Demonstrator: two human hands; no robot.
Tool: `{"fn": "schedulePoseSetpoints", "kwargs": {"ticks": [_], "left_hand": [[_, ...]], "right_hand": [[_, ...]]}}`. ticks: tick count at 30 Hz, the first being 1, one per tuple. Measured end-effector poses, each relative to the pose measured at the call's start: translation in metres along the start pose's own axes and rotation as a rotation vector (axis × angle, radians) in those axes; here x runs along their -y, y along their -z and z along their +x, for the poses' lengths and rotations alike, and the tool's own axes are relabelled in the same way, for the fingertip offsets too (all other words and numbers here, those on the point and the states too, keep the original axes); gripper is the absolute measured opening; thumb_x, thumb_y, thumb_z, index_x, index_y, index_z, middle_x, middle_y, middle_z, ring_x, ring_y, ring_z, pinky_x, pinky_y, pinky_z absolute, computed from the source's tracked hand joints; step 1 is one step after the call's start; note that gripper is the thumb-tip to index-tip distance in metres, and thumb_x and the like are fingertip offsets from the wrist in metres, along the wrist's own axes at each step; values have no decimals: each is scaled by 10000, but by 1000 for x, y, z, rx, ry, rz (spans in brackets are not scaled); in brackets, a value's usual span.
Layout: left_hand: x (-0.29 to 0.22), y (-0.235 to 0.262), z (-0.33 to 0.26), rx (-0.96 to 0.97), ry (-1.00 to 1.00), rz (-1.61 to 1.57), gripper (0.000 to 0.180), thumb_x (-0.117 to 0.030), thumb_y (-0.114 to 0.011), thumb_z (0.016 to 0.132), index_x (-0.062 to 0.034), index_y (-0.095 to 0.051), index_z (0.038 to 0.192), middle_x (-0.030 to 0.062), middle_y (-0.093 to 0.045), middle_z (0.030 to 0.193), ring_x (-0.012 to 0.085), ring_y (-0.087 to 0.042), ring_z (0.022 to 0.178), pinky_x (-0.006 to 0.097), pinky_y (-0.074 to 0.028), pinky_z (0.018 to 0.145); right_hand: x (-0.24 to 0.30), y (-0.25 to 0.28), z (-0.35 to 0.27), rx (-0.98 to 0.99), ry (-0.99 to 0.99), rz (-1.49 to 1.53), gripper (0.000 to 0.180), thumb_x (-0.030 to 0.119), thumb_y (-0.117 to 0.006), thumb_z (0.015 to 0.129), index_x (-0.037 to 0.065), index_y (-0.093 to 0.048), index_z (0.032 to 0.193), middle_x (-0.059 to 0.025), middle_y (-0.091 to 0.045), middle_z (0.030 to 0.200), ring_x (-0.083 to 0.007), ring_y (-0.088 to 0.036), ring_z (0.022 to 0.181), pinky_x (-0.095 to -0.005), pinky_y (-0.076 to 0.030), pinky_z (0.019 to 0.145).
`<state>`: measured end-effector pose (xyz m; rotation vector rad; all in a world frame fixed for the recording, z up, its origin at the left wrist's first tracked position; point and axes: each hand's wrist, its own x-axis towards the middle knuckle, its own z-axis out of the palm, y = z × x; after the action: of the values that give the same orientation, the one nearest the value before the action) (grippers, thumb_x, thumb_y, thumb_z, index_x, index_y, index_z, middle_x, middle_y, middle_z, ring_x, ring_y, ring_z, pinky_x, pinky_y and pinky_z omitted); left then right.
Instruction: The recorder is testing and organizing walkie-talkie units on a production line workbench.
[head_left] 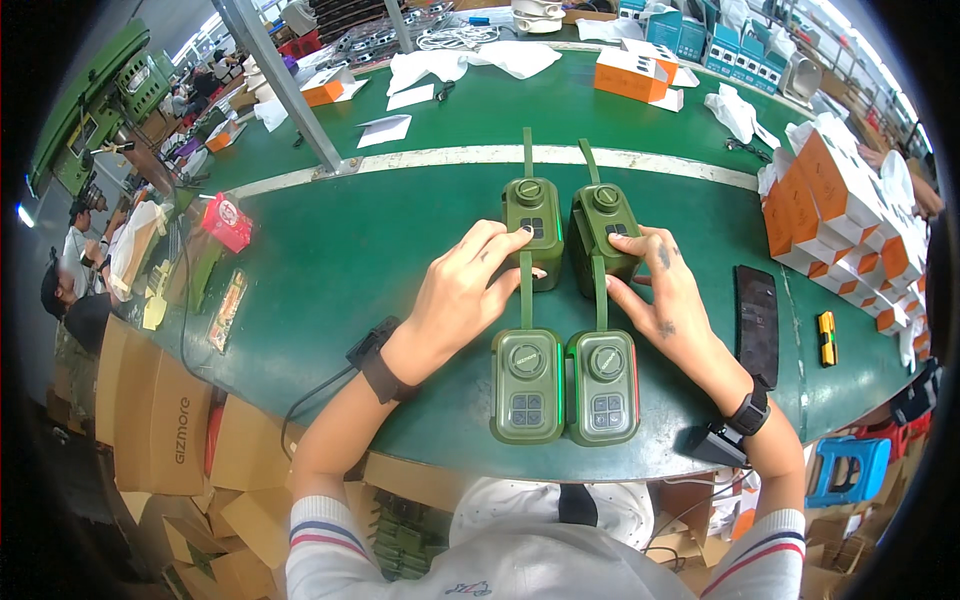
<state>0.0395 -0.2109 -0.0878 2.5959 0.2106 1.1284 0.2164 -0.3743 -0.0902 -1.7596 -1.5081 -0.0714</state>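
Two green portable speakers stand side by side at the back: the left back speaker [531,192] and the right back speaker [606,204]. Each has a round knob, dark buttons and a strap stretching away. My left hand [460,275] is closed on the left one, index fingertip on its buttons and thumb low at its near side. On the right one, my right hand [660,285] has its index fingertip at the buttons, thumb at the near side. Nearer to me sit the left front speaker [527,385], with a green-lit edge, and the right front speaker [603,380], with a red-lit edge.
Right of my hands lie a black phone [756,320] and a yellow tool [827,338]. Stacked orange-and-white boxes [835,195] fill the right side. A pink packet [227,222] and a wrapped snack [228,310] lie left. A metal post [285,90] rises behind; cartons [155,420] stand lower left.
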Motion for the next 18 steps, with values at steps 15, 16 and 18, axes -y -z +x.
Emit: {"fn": "schedulePoseSetpoints", "kwargs": {"ticks": [15, 16, 18], "left_hand": [[0, 2, 2, 16, 13, -7, 396, -34, -733, 704, -49, -597, 1076, 116, -577, 929, 294, -606, 768, 368, -505, 629], [0, 1, 2, -1, 12, -3, 428, -64, -779, 683, -50, -609, 1075, 131, -590, 897, 289, -605, 765, 361, -496, 620], [1, 0, 0, -4, 8, -5, 427, -64, -778, 684, -50, -609, 1076, 132, -590, 896, 290, -604, 766, 360, -496, 625]], "right_hand": [[2, 1, 2, 5, 0, -18, 387, 183, -691, 819, 62, -535, 1152, -198, -516, 1147, -373, -593, 952, -411, -525, 771], [2, 1, 2, 6, 1, -20, 390, 183, -692, 818, 63, -534, 1155, -198, -516, 1146, -372, -592, 954, -410, -526, 769], [2, 1, 1, 7, 6, -28, 394, 184, -692, 817, 65, -534, 1158, -200, -516, 1146, -372, -590, 961, -410, -525, 769]]}}
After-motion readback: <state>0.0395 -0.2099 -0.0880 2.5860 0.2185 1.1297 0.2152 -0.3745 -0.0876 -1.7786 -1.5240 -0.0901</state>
